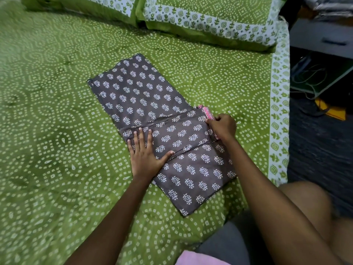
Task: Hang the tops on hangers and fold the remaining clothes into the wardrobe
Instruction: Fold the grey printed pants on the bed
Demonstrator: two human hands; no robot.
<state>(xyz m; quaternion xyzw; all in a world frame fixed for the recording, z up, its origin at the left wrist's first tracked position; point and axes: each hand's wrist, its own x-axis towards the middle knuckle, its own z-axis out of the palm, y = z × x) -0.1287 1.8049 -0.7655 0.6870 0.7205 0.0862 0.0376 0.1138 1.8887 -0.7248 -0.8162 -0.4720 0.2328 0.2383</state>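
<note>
A grey-brown garment (145,96) with a white leaf print lies as a long folded strip on the green bedspread (47,111). One part is folded back across its middle, with a pink-trimmed edge (207,111) showing at the right. My left hand (146,150) lies flat with straight fingers on the left end of that fold. My right hand (222,126) pinches the fold's right edge by the pink trim.
Two green patterned pillows (191,18) lie at the head of the bed. The bed's right edge (279,111) drops to a dark floor with cables and a low shelf (322,73). A pink cloth (194,259) and grey fabric (227,243) sit at the near edge.
</note>
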